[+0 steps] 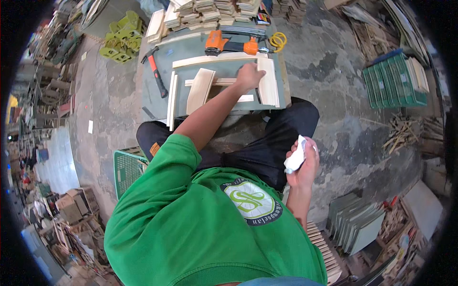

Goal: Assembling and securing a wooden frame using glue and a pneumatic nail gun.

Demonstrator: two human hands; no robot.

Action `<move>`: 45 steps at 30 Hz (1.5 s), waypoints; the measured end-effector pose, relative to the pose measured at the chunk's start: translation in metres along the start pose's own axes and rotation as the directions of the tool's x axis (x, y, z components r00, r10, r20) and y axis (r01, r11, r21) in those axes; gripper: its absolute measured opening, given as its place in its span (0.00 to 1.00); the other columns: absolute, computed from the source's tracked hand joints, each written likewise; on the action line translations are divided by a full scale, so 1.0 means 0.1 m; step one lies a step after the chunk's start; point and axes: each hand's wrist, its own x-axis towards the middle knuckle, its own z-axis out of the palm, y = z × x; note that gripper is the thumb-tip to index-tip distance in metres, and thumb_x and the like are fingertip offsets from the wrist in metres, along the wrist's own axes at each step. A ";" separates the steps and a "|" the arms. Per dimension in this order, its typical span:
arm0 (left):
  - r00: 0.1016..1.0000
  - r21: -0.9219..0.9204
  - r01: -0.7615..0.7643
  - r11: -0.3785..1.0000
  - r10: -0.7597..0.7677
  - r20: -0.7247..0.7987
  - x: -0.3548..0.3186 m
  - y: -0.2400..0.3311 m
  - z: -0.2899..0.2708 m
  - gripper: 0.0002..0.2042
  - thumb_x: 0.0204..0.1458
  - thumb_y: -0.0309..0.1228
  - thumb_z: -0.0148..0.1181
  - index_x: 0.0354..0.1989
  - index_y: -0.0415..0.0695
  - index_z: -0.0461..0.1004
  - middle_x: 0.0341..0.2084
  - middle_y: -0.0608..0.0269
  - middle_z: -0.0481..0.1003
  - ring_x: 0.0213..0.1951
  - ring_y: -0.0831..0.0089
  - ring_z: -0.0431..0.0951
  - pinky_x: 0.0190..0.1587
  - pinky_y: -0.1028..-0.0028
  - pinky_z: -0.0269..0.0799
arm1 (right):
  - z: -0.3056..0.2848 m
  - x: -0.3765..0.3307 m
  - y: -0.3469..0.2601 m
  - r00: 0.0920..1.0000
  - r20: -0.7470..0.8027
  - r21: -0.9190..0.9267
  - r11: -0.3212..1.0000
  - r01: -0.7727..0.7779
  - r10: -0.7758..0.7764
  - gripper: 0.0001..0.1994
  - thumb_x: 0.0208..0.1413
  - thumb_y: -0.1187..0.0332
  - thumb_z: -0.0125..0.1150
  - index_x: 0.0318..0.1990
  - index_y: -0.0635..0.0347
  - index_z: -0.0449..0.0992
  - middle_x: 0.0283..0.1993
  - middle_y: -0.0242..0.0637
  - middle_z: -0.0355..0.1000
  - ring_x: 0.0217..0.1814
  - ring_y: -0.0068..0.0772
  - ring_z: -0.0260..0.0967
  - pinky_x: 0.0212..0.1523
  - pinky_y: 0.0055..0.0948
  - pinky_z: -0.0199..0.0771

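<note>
My left hand [249, 76] reaches forward over a small work table [157, 102] and rests on pale wooden slats [268, 82] laid out in a frame shape. A wider wooden piece [199, 90] lies tilted just left of that hand. My right hand [303, 164] is pulled back beside my right knee, closed around a small white squeeze bottle [295, 158]. I sit in a green shirt and dark trousers.
An orange nail gun [231, 45] and a yellow coiled hose [278, 40] lie at the table's far side, with a red-handled hammer [155, 71] at left. Stacks of cut wood [210, 12] stand behind. Green crates [393, 81] sit right, a green crate [126, 167] near left.
</note>
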 end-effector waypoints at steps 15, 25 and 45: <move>0.897 0.751 0.138 0.645 0.241 -0.372 -1.38 -0.10 -1.32 0.34 0.44 0.36 0.65 0.62 0.45 0.62 0.49 0.48 0.66 0.50 0.50 0.71 0.46 0.56 0.73 | 0.13 0.33 0.05 0.990 0.011 0.054 0.989 -0.138 0.138 0.12 0.65 0.63 0.52 0.49 0.61 0.68 0.36 0.38 0.70 0.33 0.28 0.70 0.29 0.29 0.77; 0.787 0.670 0.289 0.684 0.228 -0.573 -1.34 -0.55 -2.26 0.28 0.40 0.33 0.64 0.54 0.44 0.67 0.41 0.48 0.72 0.41 0.48 0.75 0.40 0.53 0.74 | 0.55 0.37 0.11 0.942 0.166 0.184 0.929 -0.320 0.292 0.23 0.68 0.46 0.46 0.55 0.57 0.69 0.36 0.37 0.72 0.27 0.24 0.71 0.19 0.21 0.75; 1.000 -0.186 0.000 0.983 0.006 0.030 -1.49 0.40 -1.75 0.14 0.63 0.38 0.53 0.47 0.40 0.70 0.32 0.59 0.74 0.28 0.68 0.76 0.31 0.63 0.73 | 0.59 0.33 0.30 0.988 0.148 -0.007 0.999 -0.041 0.042 0.25 0.59 0.56 0.66 0.57 0.63 0.68 0.36 0.42 0.74 0.24 0.22 0.68 0.23 0.22 0.72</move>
